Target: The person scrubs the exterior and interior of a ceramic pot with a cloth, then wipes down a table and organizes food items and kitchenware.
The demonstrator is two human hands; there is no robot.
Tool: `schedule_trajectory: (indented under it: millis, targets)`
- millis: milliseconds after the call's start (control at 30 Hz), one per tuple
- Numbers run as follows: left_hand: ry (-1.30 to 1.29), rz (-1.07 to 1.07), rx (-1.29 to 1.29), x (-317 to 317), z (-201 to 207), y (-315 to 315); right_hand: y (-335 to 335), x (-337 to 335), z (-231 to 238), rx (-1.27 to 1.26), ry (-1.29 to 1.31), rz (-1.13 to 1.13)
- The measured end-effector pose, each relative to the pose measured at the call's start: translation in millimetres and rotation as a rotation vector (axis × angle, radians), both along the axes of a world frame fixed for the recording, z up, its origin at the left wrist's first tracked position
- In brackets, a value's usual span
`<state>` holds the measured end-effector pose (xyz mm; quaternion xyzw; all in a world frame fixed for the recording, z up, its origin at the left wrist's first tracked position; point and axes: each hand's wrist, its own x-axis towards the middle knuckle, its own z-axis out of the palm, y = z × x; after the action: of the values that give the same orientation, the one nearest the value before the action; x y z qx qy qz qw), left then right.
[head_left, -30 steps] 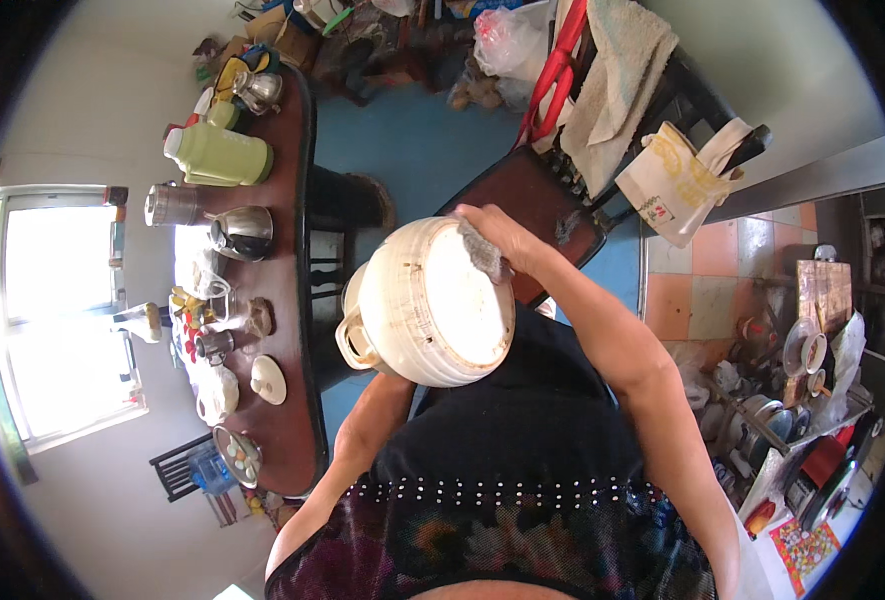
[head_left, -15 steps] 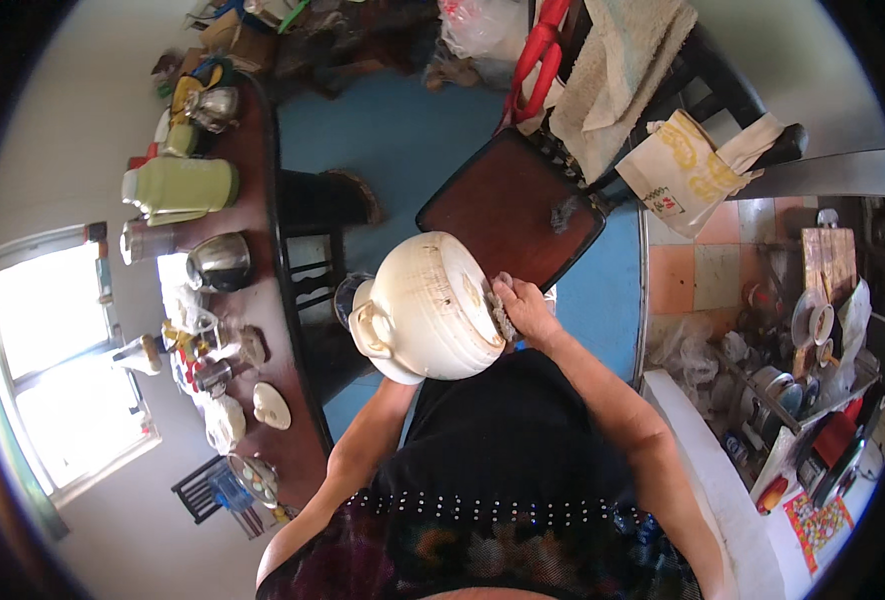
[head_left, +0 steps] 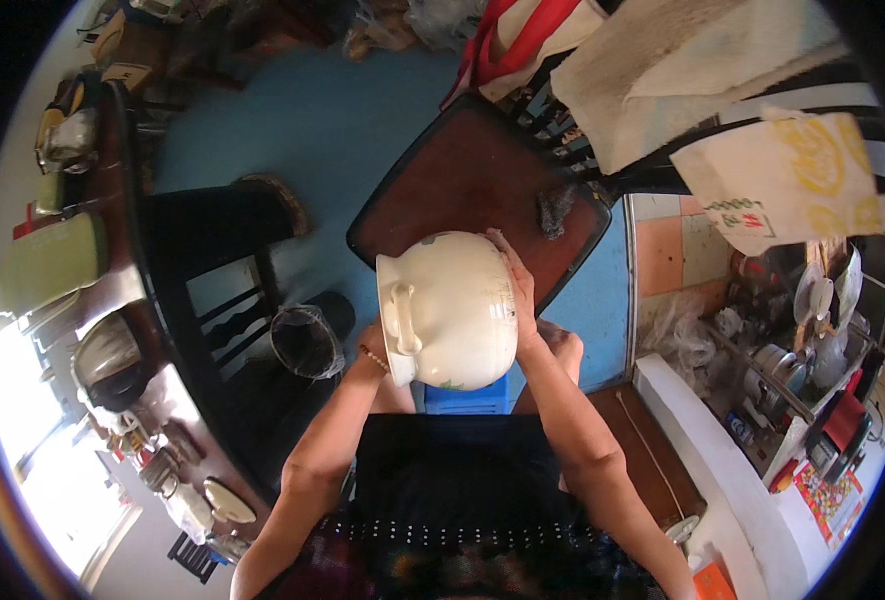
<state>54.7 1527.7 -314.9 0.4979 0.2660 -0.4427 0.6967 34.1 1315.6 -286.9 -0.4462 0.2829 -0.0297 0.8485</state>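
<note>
A cream ceramic pot (head_left: pixel 458 310) with a looped side handle (head_left: pixel 403 320) is held on its side above my lap. Its mouth faces left and its base faces right. My right hand (head_left: pixel 520 280) lies against the base, fingers pressed along it. At the mouth end is my left hand (head_left: pixel 371 342), with a beaded bracelet on the wrist; its fingers are hidden by the pot. Beyond the pot stands a dark red-brown chair (head_left: pixel 453 165), and a grey scouring pad (head_left: pixel 557 212) rests on its seat.
A blue stool (head_left: pixel 468 397) shows below the pot. Left of it are a lined bin (head_left: pixel 308 342), a black chair (head_left: pixel 213 225) and a table (head_left: pixel 128 240) holding a kettle (head_left: pixel 111 365). Towels (head_left: pixel 663 85) and a cloth bag (head_left: pixel 783 180) hang at upper right.
The pot has turned so its base faces away to the right and more of its side shows. My right hand has shifted up along the base. The grey pad seen under it is out of sight.
</note>
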Motion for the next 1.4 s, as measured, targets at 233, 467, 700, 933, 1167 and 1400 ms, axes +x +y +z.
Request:
schedule_trajectory:
  millis: [233, 467, 700, 933, 1167, 1400]
  targets:
    - [-0.068, -0.075, 0.042, 16, -65, 7, -8, 19, -37, -0.143, -0.029, 0.059]
    - [-0.157, -0.186, 0.021, 39, -84, 2, -17, 37, -88, -0.213, -0.073, 0.068]
    - [-0.290, -0.248, -0.022, 51, -70, 9, -17, 39, -84, -0.392, -0.083, 0.076]
    - [-0.504, -0.304, -0.011, 59, -57, 14, -15, 32, -74, -0.528, -0.216, 0.134]
    - [-0.691, 0.162, -0.231, 20, 12, 5, -1, 37, -72, -0.575, -0.255, 0.160]
    - [-0.775, -0.057, -0.212, 9, 40, -12, -7, 35, -104, -0.646, -0.213, 0.149]
